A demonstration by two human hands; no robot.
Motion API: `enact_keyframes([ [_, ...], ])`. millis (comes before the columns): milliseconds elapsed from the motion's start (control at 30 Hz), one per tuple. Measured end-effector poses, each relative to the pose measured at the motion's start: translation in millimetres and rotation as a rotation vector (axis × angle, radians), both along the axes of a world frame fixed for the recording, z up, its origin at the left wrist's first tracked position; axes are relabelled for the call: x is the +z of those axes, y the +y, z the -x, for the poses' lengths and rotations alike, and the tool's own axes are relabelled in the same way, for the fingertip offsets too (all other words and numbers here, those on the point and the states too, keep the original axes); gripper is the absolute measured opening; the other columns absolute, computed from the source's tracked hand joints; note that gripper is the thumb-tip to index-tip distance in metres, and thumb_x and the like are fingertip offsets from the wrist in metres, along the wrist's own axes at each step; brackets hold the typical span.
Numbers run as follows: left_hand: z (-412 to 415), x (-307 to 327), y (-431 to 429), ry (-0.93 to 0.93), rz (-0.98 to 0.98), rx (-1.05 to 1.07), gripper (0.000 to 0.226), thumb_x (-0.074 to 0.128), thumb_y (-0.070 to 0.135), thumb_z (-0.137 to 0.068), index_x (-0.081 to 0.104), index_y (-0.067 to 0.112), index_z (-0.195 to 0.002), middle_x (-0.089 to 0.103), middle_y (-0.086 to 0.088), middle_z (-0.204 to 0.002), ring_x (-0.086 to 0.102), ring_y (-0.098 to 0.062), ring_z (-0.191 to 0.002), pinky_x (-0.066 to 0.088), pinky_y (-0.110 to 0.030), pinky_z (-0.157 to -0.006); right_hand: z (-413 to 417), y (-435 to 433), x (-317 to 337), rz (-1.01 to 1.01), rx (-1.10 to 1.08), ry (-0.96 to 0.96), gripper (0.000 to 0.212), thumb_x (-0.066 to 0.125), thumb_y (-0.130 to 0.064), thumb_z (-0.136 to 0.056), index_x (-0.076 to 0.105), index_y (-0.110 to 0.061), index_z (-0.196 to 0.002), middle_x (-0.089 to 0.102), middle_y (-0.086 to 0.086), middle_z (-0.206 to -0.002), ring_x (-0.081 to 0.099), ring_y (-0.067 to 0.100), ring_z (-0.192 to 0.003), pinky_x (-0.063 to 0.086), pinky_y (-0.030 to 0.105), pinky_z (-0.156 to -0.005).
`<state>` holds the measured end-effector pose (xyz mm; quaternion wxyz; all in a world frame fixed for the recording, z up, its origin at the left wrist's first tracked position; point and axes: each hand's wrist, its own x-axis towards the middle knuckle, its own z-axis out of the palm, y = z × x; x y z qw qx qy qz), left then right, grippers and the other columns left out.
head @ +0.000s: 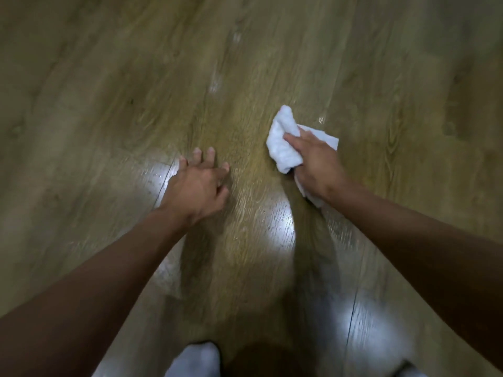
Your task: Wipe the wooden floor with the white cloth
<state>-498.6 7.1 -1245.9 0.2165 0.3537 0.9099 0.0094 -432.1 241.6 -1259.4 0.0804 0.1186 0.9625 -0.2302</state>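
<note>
The wooden floor (136,91) of brown planks fills the view, with shiny glare patches near me. My right hand (317,161) grips a crumpled white cloth (283,142) and holds it down on the floor, right of centre. Part of the cloth sticks out beyond my fingers and another bit trails under my wrist. My left hand (197,183) rests on the floor left of centre with its fingers spread and holds nothing. About a hand's width of floor separates the two hands.
My knees in light fabric (194,360) show at the bottom edge. Small wet or glossy streaks (216,83) lie on the planks ahead of the hands. Plank seams run diagonally across the floor.
</note>
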Motion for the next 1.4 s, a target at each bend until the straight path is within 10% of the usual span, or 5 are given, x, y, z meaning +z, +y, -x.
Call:
enact_keyframes([
  [267, 5.4, -8.0, -14.7, 0.007, -0.063, -0.069, 0.055, 0.046, 0.032, -0.092, 0.036, 0.022, -0.145, 0.023, -0.014, -0.155, 0.021, -0.035, -0.143, 0.023, -0.051, -0.115, -19.3, -56.0, -12.9, 0.047, 0.032, 0.099, 0.056, 0.043, -0.014, -0.092, 0.034, -0.024, -0.146, 0.021, 0.001, -0.158, 0.011, 0.023, -0.147, 0.001, 0.046, -0.118],
  [567, 21.4, -13.1, -83.4, 0.085, 0.008, 0.127, 0.057, 0.044, 0.045, -0.092, 0.028, 0.035, -0.146, 0.020, -0.014, -0.154, 0.022, -0.037, -0.140, 0.027, -0.057, -0.108, 45.9, -46.5, -19.5, -0.023, -0.119, 0.099, 0.043, 0.036, -0.018, -0.096, 0.042, -0.020, -0.139, 0.031, 0.005, -0.152, 0.019, 0.029, -0.143, 0.013, 0.055, -0.114],
  [833, 14.8, -23.1, -76.3, 0.119, -0.021, 0.209, 0.057, 0.039, 0.050, -0.091, 0.032, 0.035, -0.144, 0.013, -0.015, -0.158, 0.012, -0.040, -0.144, 0.018, -0.064, -0.110, -2.5, -61.7, -14.5, 0.075, 0.419, 0.078, 0.061, 0.044, -0.016, -0.083, 0.037, -0.016, -0.144, 0.029, 0.009, -0.154, 0.017, 0.025, -0.145, 0.008, 0.048, -0.119],
  [1133, 14.9, -17.0, -76.6, 0.087, 0.037, 0.173, 0.057, 0.040, 0.045, -0.093, 0.025, 0.034, -0.147, 0.007, -0.014, -0.159, 0.007, -0.039, -0.145, 0.017, -0.063, -0.110, 88.5, -67.9, -10.2, -0.065, 0.143, 0.021, 0.049, 0.036, -0.024, -0.096, 0.033, -0.017, -0.145, 0.026, 0.007, -0.155, 0.021, 0.033, -0.141, 0.017, 0.057, -0.113],
  [1400, 27.1, -12.9, -99.7, 0.089, -0.029, 0.352, 0.043, 0.038, 0.040, -0.092, 0.046, 0.028, -0.132, 0.041, -0.011, -0.142, 0.037, -0.039, -0.130, 0.035, -0.057, -0.104, 23.2, -89.9, -16.8, -0.037, 0.378, 0.104, 0.064, 0.041, -0.024, -0.081, 0.035, -0.023, -0.145, 0.028, 0.006, -0.155, 0.019, 0.023, -0.146, 0.010, 0.044, -0.119],
])
